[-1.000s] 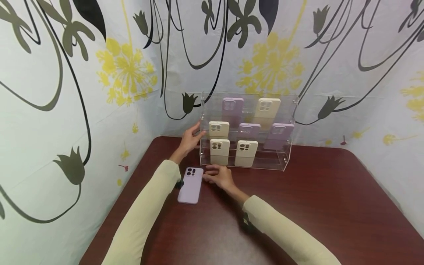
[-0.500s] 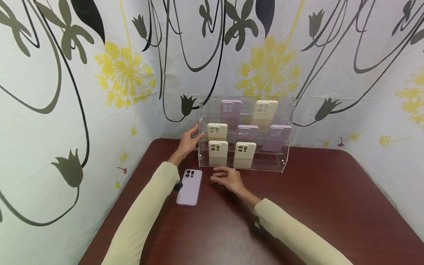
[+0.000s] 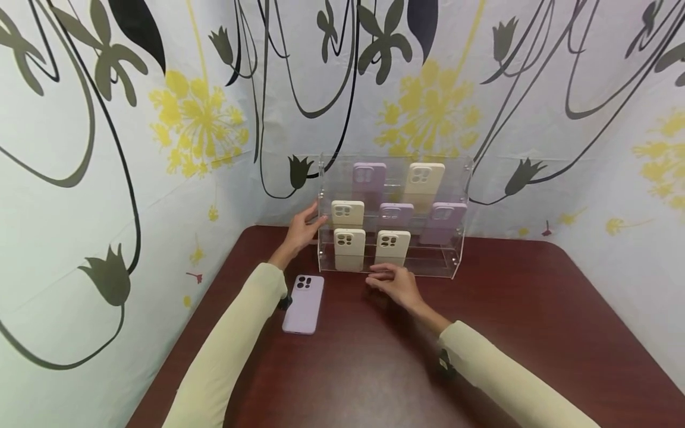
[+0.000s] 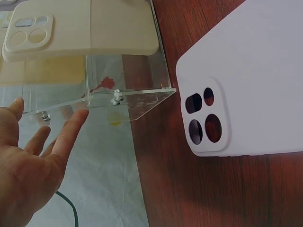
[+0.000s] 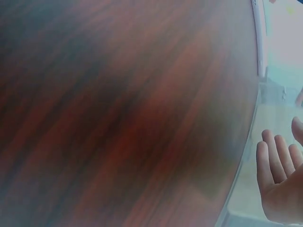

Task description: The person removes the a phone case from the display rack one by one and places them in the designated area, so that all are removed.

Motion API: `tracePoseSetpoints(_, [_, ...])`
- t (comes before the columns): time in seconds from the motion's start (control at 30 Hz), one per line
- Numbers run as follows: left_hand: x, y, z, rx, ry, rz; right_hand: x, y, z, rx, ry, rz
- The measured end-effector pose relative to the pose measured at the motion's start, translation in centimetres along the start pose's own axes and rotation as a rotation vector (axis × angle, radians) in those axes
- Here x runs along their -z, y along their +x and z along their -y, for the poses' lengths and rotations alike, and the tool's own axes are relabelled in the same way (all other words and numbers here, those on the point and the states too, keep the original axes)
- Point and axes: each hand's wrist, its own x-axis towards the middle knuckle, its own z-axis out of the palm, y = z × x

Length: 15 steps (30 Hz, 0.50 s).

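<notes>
A clear acrylic tiered display stand [image 3: 428, 267] holds several cream and lilac phone cases. At its left side, my left hand [image 3: 302, 230] touches the side panel with extended fingers [image 4: 71, 132]. My right hand [image 3: 398, 286] hovers over the table just before the stand's front edge, holding nothing, its fingers loosely bent. Behind it, a cream phone case [image 3: 392, 246] leans in the bottom tier, its lower end partly covered by the fingers. Another cream phone case [image 3: 349, 249] stands to its left. A lilac phone case [image 3: 303, 304] lies camera cutouts up on the table beside my left wrist.
The dark red-brown table [image 3: 535, 309] has rounded far corners. A white cloth [image 3: 508, 107] printed with flowers hangs close behind the stand and along both sides. In the upper tiers lean more cases, including a lilac case [image 3: 369, 178] and a cream case [image 3: 425, 181].
My right hand has moved rightward, away from the lilac case on the table, along the stand's front. My left hand keeps its place at the side panel. The head view has shifted slightly.
</notes>
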Motion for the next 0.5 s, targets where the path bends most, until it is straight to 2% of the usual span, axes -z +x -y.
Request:
tracePoseSetpoints(0.1, [0.0,-0.1,0.0,0.006,-0.012,0.004,1.1,-0.2,-0.2,0.004,-0.005,-0.01])
tracePoseSetpoints(0.3, [-0.2,-0.1,-0.1,0.004,0.024,-0.008,3.2,-0.4,-0.8,-0.004,-0.029,-0.043])
tracePoseSetpoints(0.5, [-0.2,-0.1,-0.3,0.018,-0.006,-0.005,5.1,-0.2,-1.6,0.025,-0.081,-0.068])
